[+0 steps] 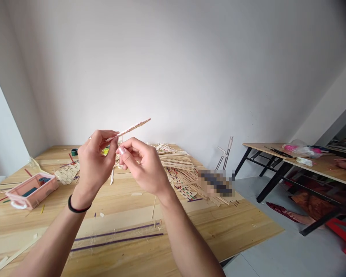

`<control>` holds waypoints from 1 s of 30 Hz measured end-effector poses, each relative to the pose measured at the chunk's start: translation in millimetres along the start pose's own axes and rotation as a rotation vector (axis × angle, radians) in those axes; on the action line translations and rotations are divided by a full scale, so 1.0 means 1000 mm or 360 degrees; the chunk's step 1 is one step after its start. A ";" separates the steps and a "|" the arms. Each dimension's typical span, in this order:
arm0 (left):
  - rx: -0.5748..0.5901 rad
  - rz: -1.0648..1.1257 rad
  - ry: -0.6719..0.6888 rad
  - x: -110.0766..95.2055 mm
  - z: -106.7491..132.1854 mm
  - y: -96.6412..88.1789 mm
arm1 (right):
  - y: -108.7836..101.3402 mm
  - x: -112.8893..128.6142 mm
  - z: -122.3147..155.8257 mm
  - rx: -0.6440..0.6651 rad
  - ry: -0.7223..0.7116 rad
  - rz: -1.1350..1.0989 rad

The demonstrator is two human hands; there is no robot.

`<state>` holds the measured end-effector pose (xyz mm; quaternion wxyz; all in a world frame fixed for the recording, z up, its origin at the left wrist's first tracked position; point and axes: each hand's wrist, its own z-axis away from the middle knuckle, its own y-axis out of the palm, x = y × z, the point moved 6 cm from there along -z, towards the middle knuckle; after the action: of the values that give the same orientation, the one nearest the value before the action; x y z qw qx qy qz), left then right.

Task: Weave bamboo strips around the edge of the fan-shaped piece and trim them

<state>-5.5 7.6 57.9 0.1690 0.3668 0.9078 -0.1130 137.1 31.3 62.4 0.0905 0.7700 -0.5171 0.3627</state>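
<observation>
**Pinching a woven piece in 2 hands, above the table**

You hold the narrow woven piece (132,126) up in the air, well above the wooden table (242,227), with its far end pointing up and to your right. Your left hand (95,161) pinches its near end between thumb and forefinger, with the other fingers curled in. Your right hand (142,166) sits just beside it, thumb and forefinger pressed together on that same near end. Whether a thin loose strand is also caught there is too small to tell.

Both grips sit at 1 end, so most of the piece juts out unsupported. As I judge it, a twist between your 2 hands could kink or crack the strips where they leave your fingers. Pulling the hands apart could loosen the weave at that edge.

A slip is the other risk. Below and behind your hands lies a pile of loose strips (177,161), and a small woven mat (67,173) lies to the left. A dropped piece of the same colour could be hard to pick out among them. The pink box (31,190) and the green tape roll (74,152) lie well apart from your hands and look unlikely to interfere.
</observation>
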 end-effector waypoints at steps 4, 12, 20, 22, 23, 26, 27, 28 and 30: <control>-0.0009 0.0073 -0.0060 -0.002 -0.001 -0.001 | -0.004 -0.007 -0.002 -0.0044 0.0026 0.0009; 0.0053 0.0153 -0.0094 -0.006 0.001 0.000 | -0.009 -0.009 -0.003 -0.0134 -0.0009 0.0216; 0.0039 0.0143 -0.0038 -0.014 0.002 -0.001 | -0.010 -0.011 -0.004 -0.0172 -0.0006 0.0221; 0.0052 0.0156 -0.0026 -0.016 0.002 -0.001 | -0.010 -0.011 -0.004 -0.0174 -0.0002 0.0222; 0.0056 0.0156 -0.0021 -0.016 0.002 -0.001 | -0.010 -0.012 -0.004 -0.0174 0.0001 0.0225; 0.0046 0.0129 -0.0016 -0.015 0.002 -0.001 | -0.010 -0.012 -0.004 -0.0173 0.0000 0.0233; 0.0043 0.0118 -0.0021 -0.015 0.002 0.000 | -0.010 -0.012 -0.004 -0.0175 -0.0003 0.0235; 0.0042 0.0108 -0.0029 -0.014 0.002 0.000 | -0.010 -0.011 -0.004 -0.0175 -0.0003 0.0237; 0.0039 0.0098 -0.0039 -0.013 0.002 -0.001 | -0.010 -0.011 -0.004 -0.0175 -0.0008 0.0246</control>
<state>3.6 -1.8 61.3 0.1790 0.3952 0.8925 -0.1233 141.4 45.8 60.8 0.1031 0.7226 -0.5942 0.3379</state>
